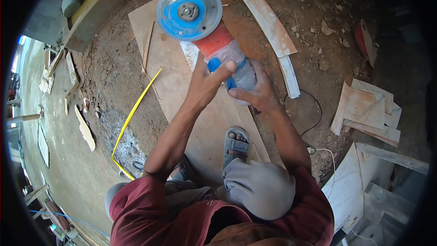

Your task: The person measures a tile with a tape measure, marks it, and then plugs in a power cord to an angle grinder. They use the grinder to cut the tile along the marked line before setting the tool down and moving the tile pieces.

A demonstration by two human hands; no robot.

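Both my hands grip an angle grinder [215, 41], held up in front of me with its disc end pointing away. Its cutting disc [205, 11] has a blue centre and a silver rim, and the teeth look sharp, with no blur of spinning. Plastic wrap and blue tape cover the body. My left hand [210, 79] closes around the left side, thumb across the wrap. On the other side, my right hand [260, 90] wraps the rear of the body. Beneath the grinder lies a long board [193, 123], with a sandalled foot on it.
A yellow measuring tape [129, 120] stretches over the dirt at left. White-faced strips [268, 23] lie ahead on the right, and stacked tile pieces [366, 109] farther right. A dark cord [318, 109] curves along the ground. A concrete ledge [86, 27] stands upper left.
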